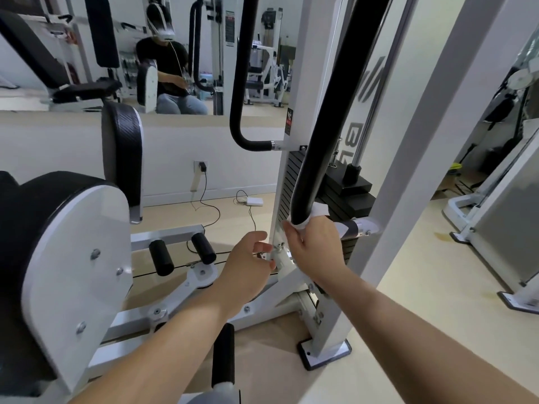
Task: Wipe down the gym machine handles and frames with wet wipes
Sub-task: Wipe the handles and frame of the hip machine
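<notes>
Your right hand [316, 246] is boxed in around the black padded handle [329, 118]: the white upright post [294, 118] sits just left, the weight stack [344, 196] behind. Your left hand [248, 263] has open floor leftward, past two foot rollers [180, 253]; the gap behind the stack is probably tight.

White wipe [319, 212], black handle [326, 123], white frame [294, 141], beige floor [408, 287].

gym | weight stack [344, 196] | padded machines [73, 243] | wall mirror [116, 53] | more machines beyond
</notes>
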{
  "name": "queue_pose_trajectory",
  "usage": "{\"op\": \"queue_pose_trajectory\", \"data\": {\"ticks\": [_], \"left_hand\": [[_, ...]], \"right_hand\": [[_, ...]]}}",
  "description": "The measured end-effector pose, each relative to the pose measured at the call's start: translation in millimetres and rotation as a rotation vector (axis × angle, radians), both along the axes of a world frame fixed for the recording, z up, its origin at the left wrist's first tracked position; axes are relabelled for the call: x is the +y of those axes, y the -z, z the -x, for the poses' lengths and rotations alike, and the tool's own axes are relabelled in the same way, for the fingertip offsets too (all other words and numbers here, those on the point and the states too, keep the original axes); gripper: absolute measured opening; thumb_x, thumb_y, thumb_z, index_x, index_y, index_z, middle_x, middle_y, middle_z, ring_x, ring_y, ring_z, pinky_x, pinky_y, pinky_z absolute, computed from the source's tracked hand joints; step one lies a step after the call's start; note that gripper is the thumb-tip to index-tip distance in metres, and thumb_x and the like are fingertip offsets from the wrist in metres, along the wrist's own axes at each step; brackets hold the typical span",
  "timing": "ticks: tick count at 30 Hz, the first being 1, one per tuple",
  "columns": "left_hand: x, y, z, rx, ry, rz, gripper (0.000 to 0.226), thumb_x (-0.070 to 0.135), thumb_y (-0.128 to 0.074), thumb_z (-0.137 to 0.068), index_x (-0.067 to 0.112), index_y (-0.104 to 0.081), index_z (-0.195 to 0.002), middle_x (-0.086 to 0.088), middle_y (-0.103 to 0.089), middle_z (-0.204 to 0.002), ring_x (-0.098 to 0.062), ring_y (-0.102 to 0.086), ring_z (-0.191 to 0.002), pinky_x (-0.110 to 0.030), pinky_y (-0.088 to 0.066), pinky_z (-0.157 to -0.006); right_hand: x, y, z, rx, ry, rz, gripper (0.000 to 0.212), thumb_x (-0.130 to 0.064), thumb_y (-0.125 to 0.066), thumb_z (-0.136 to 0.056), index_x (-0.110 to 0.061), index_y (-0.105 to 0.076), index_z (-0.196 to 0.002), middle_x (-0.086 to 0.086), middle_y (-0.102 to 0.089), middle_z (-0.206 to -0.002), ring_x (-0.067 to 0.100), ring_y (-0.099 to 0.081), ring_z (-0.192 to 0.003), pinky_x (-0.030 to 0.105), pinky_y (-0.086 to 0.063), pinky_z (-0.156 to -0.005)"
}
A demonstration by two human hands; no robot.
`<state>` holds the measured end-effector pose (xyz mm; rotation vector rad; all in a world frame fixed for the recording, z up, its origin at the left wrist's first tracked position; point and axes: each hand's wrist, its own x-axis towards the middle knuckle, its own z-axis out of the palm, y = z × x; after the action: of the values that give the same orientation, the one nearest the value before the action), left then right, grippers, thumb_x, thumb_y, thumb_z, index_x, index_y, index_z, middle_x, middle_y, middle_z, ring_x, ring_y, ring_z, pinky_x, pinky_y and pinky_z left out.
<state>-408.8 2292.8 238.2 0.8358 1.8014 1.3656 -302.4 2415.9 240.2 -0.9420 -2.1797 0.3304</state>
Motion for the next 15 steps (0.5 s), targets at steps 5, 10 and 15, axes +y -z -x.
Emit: {"op": "queue_pose_trajectory", "data": {"ticks": [5, 10, 15], "left_hand": [[-2, -2, 2, -0.008, 0.000, 0.002, 0.063, -0.009, -0.041, -0.090, 0.029, -0.050, -0.141, 0.010, -0.063, -0.118, -0.017, -0.072, -0.097, -0.039, -0.059, -0.087], [7, -8, -6, -0.057, 0.005, -0.050, 0.060, -0.015, -0.039, -0.090, 0.025, -0.053, -0.132, 0.003, -0.064, -0.117, -0.017, -0.069, -0.086, -0.027, -0.055, -0.072], [6, -2, -11, -0.018, 0.039, -0.034, 0.058, -0.012, -0.042, -0.090, 0.026, -0.055, -0.131, 0.006, -0.067, -0.116, -0.017, -0.073, -0.095, -0.022, -0.054, -0.071]], "right_hand": [[-5, -21, 1, 0.103, -0.125, 0.245, 0.033, -0.037, -0.066, -0.099, -0.009, -0.051, -0.109, 0.007, -0.057, -0.064, 0.019, -0.058, -0.055, 0.037, -0.049, -0.053], [-28, -82, 15, 0.592, -0.212, 0.375, 0.026, -0.026, -0.065, -0.102, -0.015, -0.044, -0.113, 0.003, -0.043, -0.066, 0.002, -0.046, -0.051, 0.021, -0.047, -0.053], [-32, -25, 21, 0.251, 0.068, 0.260, 0.050, -0.055, -0.080, -0.081, -0.019, -0.047, -0.083, -0.003, -0.045, -0.073, 0.015, -0.045, -0.063, 0.035, -0.043, -0.061]]}}
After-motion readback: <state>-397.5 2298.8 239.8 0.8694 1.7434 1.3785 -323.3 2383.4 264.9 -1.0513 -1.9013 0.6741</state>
